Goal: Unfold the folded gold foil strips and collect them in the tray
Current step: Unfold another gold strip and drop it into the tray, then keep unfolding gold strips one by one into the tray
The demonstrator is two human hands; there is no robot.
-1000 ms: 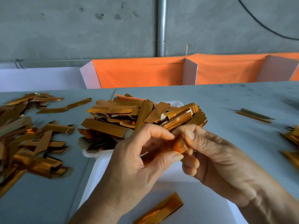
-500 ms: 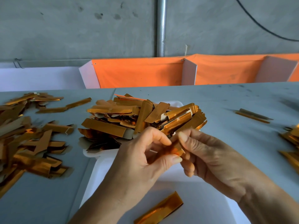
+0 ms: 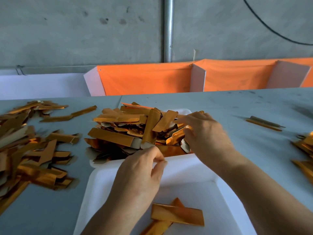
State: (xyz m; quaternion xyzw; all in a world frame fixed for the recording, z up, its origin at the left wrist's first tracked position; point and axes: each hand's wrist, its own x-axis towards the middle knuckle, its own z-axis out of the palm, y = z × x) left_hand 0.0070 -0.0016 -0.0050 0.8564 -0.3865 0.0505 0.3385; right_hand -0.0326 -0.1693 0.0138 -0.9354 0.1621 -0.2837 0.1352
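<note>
Nearest me, in the white tray, two flat gold strips lie crossed on its floor, one over the other. Just beyond them my left hand hovers above the tray with thumb and fingertips drawn together; I cannot tell whether anything is pinched between them. Past it, the far end of the tray is heaped with a pile of gold foil strips, some showing pale cardboard backs, some tilted up against each other and spilling over the rim. My right hand reaches into the right side of that pile, fingers bent down among the strips and touching them; whether they have closed round one is hidden by the back of the hand and by blur.

To my left on the grey bench a loose scatter of gold pieces spreads well apart from the tray. To my right, at the edge of view, sits a smaller stack of strips, and farther back a single narrow strip lies alone. Behind the bench stands an orange cloth panel between white dividers, then a concrete wall with a metal pipe running up it.
</note>
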